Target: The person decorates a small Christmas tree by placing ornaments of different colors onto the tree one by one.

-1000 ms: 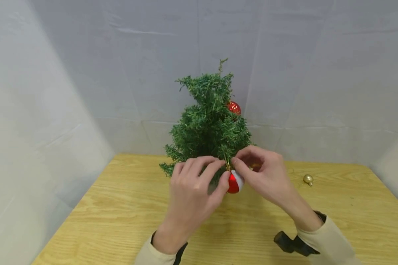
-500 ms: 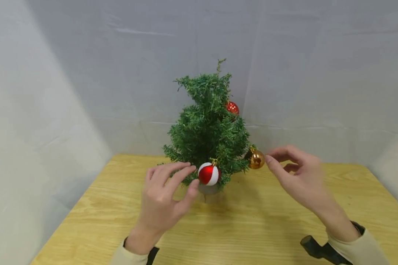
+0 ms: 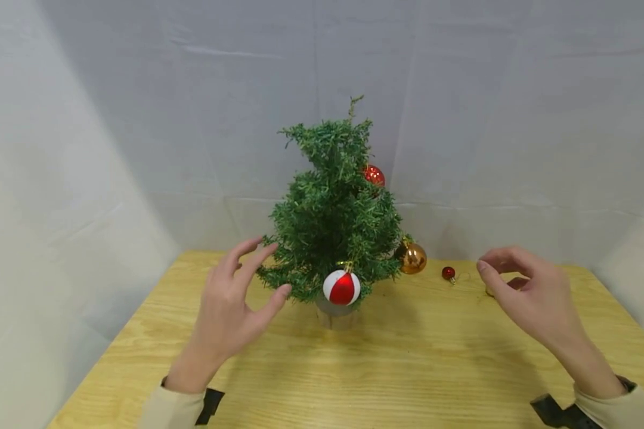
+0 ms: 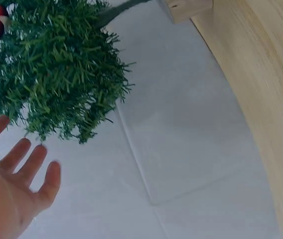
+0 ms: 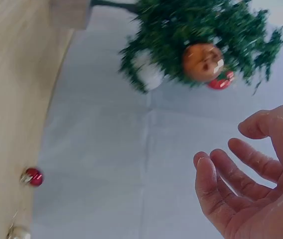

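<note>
A small artificial Christmas tree (image 3: pixel 330 220) stands upright on the table. From its front hangs a red and white striped bauble (image 3: pixel 341 287), apart from both hands. My left hand (image 3: pixel 228 304) is beside the lower left branches, fingers spread and nothing in it; in the left wrist view the fingertips lie close to the needles. Over the table at the right is my right hand (image 3: pixel 533 298), its fingers loosely bent and holding nothing. A small gold bauble (image 5: pixel 19 232) lies below it, mostly covered by the hand in the head view.
A shiny gold-orange bauble (image 3: pixel 413 258) hangs at the tree's lower right, and a red bauble (image 3: pixel 374 175) higher up. A small dark red bauble (image 3: pixel 448 273) lies near the back edge of the wooden table (image 3: pixel 397 381). Pale sheeting (image 3: pixel 515 119) rises behind.
Both hands have left the striped bauble, which now hangs freely and has turned. The left hand has drawn back leftward; the right has travelled to the right, past the gold-orange bauble.
</note>
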`<move>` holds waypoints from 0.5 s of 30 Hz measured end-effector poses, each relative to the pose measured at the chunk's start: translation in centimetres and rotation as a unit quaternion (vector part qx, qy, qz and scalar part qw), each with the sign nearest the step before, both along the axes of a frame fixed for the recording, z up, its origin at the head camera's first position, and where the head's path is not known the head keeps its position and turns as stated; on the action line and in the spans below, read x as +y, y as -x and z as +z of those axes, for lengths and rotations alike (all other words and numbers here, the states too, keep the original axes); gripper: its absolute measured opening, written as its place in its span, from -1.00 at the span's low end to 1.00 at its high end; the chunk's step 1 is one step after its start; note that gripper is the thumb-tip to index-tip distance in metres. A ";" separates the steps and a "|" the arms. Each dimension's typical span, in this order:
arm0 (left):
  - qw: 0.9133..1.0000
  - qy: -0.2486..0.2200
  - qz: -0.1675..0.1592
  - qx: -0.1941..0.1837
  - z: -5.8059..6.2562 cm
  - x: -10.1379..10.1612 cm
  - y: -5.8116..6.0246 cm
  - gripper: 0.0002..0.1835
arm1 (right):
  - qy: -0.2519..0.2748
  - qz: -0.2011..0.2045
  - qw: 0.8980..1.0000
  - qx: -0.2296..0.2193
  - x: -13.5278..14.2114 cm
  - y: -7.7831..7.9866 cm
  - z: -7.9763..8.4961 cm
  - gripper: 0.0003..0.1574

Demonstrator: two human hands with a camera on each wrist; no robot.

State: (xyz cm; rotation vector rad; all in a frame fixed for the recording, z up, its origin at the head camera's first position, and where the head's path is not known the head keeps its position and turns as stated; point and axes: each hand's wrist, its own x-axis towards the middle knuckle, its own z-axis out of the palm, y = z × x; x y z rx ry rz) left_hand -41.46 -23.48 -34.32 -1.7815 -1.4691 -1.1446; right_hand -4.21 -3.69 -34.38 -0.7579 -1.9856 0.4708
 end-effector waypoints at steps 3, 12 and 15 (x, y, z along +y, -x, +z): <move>0.998 0.062 -0.018 -0.019 0.0 0.0 0.5 -0.28 | -0.013 -0.005 1.000 -0.011 0.6 -0.6 -0.7 -0.87; 0.991 0.122 -0.019 -0.058 -0.2 0.0 0.7 -0.17 | -0.130 -0.015 0.989 -0.064 3.6 -2.2 -3.6 -0.66; 0.989 0.128 -0.012 -0.068 -0.1 0.0 0.7 -0.19 | -0.132 -0.017 0.988 -0.084 4.8 -2.9 -4.4 -0.68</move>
